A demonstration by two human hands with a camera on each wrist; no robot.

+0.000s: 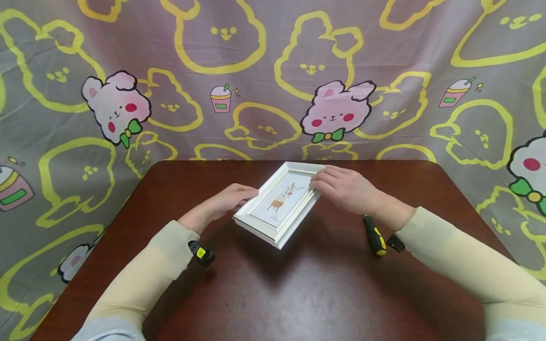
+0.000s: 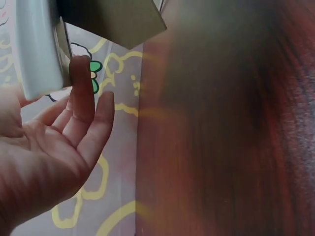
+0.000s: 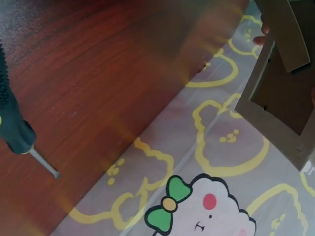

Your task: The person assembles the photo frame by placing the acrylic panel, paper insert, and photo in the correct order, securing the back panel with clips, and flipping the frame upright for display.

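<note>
A white picture frame (image 1: pixel 261 214) with a gold inner line and a small plant drawing is held tilted above the table, face up towards the head camera. My left hand (image 1: pixel 228 199) pinches its left edge; in the left wrist view the left hand (image 2: pixel 59 132) has its thumb on the front side and fingers behind. At the far right edge, my right hand (image 1: pixel 347 189) grips the frame with fingers over the front. From beneath, the right wrist view shows the frame's brown back (image 3: pixel 258 110) and its stand flap (image 3: pixel 286 39) sticking out.
A black and yellow screwdriver (image 1: pixel 375 236) lies on the dark red-brown table (image 1: pixel 315 303) below the right wrist. Its metal tip (image 3: pixel 47 164) shows in the right wrist view. Behind the table's far edge hangs a cartoon-printed cloth (image 1: pixel 264 85).
</note>
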